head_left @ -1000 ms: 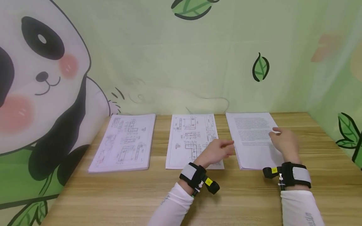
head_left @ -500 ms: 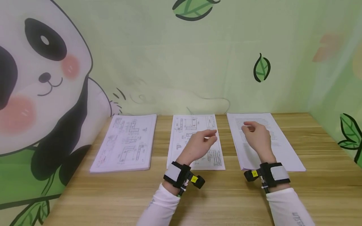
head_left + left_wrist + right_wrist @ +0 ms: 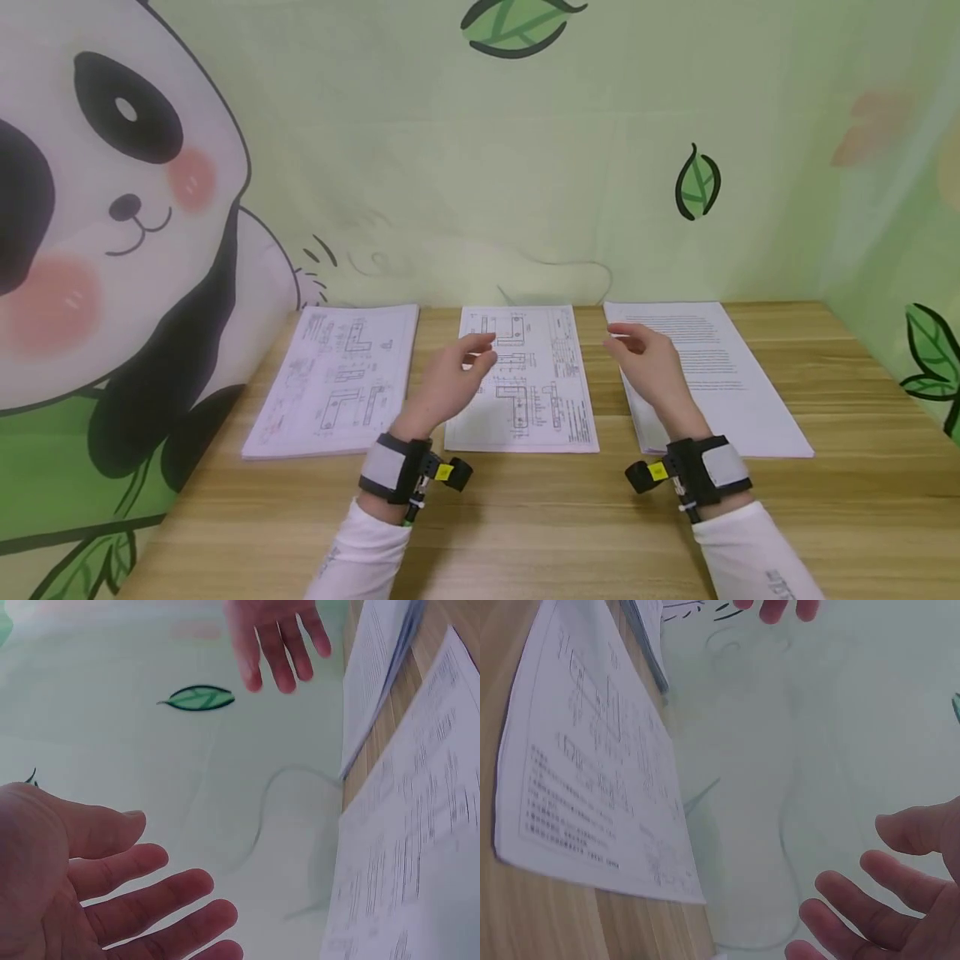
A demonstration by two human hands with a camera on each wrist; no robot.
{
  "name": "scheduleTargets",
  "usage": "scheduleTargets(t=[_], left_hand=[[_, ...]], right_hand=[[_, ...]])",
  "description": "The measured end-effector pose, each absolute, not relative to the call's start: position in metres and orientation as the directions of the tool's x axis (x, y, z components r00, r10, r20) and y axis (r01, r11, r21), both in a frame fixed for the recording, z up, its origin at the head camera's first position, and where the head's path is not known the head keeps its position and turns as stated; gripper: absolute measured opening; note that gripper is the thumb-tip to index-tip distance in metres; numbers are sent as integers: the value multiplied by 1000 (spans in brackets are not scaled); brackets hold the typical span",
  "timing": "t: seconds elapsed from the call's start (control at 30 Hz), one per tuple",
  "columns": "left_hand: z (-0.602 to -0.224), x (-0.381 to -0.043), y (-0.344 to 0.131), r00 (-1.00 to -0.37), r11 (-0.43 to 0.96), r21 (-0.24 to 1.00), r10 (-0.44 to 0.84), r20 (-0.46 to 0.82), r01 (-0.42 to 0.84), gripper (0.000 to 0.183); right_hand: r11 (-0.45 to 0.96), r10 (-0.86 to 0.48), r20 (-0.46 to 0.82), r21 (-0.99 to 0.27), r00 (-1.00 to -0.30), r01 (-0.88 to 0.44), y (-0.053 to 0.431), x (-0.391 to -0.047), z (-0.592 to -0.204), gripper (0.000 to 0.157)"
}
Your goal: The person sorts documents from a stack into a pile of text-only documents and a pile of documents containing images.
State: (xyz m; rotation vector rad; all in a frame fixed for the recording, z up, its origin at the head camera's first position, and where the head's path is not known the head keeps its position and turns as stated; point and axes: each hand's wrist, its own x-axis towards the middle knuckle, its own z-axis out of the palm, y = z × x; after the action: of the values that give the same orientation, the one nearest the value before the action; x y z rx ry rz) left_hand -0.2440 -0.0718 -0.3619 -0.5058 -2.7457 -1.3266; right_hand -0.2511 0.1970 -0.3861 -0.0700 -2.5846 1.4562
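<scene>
Above the left edge of the middle stack of printed drawings (image 3: 551, 333) hovers my left hand (image 3: 442, 383), holding nothing. Its fingers are loosely bent in the head view; in the left wrist view, its thumb and fingers (image 3: 150, 907) are spread apart. My right hand (image 3: 654, 367) hangs over the left part of a stack of text pages (image 3: 757, 425), also holding nothing. In the right wrist view its fingers (image 3: 870, 915) are relaxed and apart. Both hands look raised off the paper.
A thicker stack of drawing sheets (image 3: 337, 367) lies to the left on the wooden table (image 3: 525, 517). A green cloth backdrop (image 3: 420, 167) with a panda and leaves stands behind the table's far edge. Each wrist wears a strapped camera.
Both hands have moved left, the left from the middle stack's right edge to its left edge, the right from the text stack's right edge to its left side. The stacks stay put.
</scene>
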Motion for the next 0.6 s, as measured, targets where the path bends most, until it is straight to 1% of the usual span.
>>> scheduleTargets(t=[0.1,0.2,0.47,0.6], left_hand=[[-360,-244,-92,-963,638,724,220,157,264,40],[-360,-245,-114,-970,676,695,188,157,243,41],[-365,-252,-167,-984,679,712,116,136,178,45],[-370,-255,-189,-993,684,720,73,91,117,48]], right_hand=[[464,94,96,-885,-991,-42,188,-249,-380,49],[434,62,98,-899,-993,-61,180,-246,-373,52],[365,-18,91,-927,-996,-91,158,-243,-363,49],[340,-45,113,-932,-993,-122,141,-242,-363,41]])
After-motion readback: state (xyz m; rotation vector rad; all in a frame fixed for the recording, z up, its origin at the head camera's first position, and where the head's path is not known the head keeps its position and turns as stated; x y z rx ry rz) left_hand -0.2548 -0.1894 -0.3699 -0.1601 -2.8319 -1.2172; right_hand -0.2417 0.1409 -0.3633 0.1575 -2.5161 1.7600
